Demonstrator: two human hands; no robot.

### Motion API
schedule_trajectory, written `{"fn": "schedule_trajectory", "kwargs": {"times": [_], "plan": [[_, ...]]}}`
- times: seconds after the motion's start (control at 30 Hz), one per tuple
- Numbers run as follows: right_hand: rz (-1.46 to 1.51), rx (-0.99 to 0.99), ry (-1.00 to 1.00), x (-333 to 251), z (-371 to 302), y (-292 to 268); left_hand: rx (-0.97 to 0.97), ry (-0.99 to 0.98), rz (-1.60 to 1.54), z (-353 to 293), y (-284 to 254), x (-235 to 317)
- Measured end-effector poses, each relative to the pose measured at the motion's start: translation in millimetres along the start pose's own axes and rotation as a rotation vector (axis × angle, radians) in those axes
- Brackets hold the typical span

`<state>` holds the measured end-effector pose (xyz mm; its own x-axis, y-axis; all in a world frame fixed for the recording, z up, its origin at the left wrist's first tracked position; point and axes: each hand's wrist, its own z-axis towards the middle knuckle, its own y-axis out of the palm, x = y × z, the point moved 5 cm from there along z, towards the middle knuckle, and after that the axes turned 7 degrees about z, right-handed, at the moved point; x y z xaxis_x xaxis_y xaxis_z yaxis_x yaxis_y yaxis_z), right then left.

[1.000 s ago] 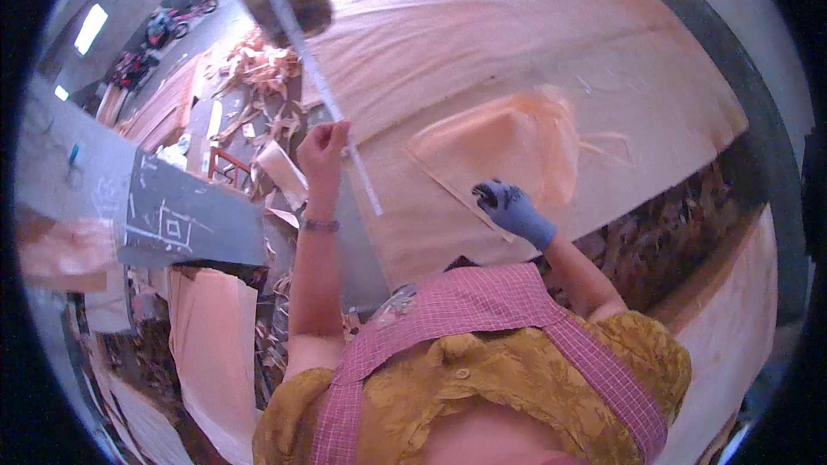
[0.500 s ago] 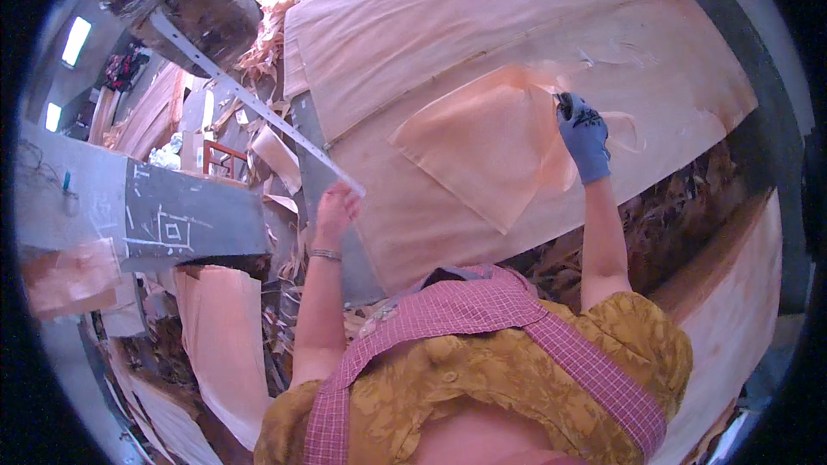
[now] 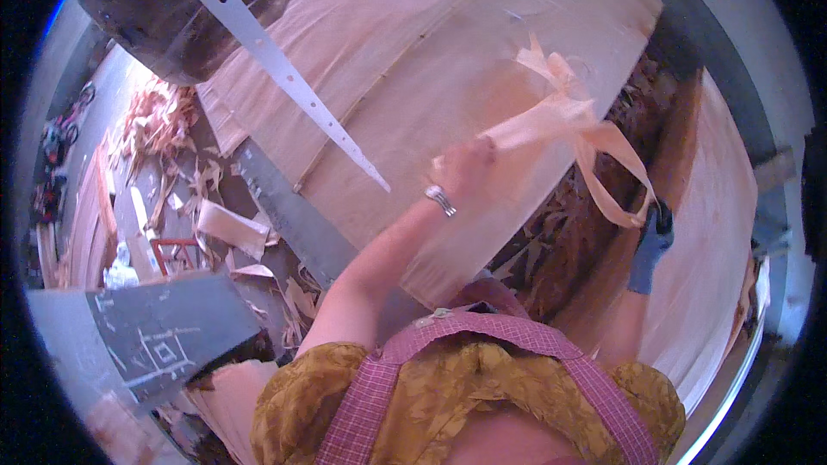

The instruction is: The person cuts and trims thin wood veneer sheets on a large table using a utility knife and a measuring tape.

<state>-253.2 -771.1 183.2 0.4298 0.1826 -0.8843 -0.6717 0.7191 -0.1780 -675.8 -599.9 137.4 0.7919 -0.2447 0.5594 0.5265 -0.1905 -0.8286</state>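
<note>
A thin sheet of wood veneer [image 3: 560, 116], crumpled into a long bunch with loose curling strips, stretches between my hands above a broad stack of pale veneer [image 3: 405, 86]. My bare left hand [image 3: 465, 165], a metal-banded watch on its wrist, is closed round the bunch's left end. Out past the stack's right edge, my right hand [image 3: 652, 250], in a blue glove with dark fingers, grips the lower end of a looping strip. Motion blurs both hands slightly.
A white strip with holes [image 3: 293, 86] hangs down from a dark bulky object [image 3: 185, 17] at upper left. Veneer scraps [image 3: 551, 267] fill the gap between the stack and another leaning pale sheet [image 3: 698, 232]. A grey chalk-marked surface [image 3: 164, 327] lies left, with more shavings [image 3: 159, 125] beyond.
My left hand has left the hanging strip's tip and taken hold of the veneer sheet. My right hand has pulled rightward and nearer, so the flat sheet is now bunched. The view has turned.
</note>
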Motion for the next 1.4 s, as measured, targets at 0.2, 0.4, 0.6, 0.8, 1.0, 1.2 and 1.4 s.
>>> {"fn": "schedule_trajectory", "kwargs": {"times": [0.2, 0.4, 0.6, 0.8, 1.0, 1.2, 1.4], "plan": [[-0.730, 0.463, 0.443, 122, -236, -237, -0.087, 0.577, -0.374, -87, 47, 81], [-1.209, 0.041, 0.760, 123, -404, -227, 0.131, 0.232, 0.140, -144, 53, -100], [-0.785, 0.026, 0.431, 112, -428, -135, 0.157, -0.122, 0.511, -209, 51, -160], [-0.746, -0.283, 0.177, 68, -446, -21, 0.109, -0.013, 0.570, -226, 66, -151], [-0.487, -0.367, 0.335, -9, -464, 63, -0.089, 0.091, 0.592, -294, 56, -128], [-0.137, -0.489, 0.500, -84, -462, 218, -0.119, 0.301, 0.299, -298, -3, -181], [-0.159, -0.585, 0.472, -138, -483, 434, 0.363, -0.011, 0.523, -148, -170, -414]]}}
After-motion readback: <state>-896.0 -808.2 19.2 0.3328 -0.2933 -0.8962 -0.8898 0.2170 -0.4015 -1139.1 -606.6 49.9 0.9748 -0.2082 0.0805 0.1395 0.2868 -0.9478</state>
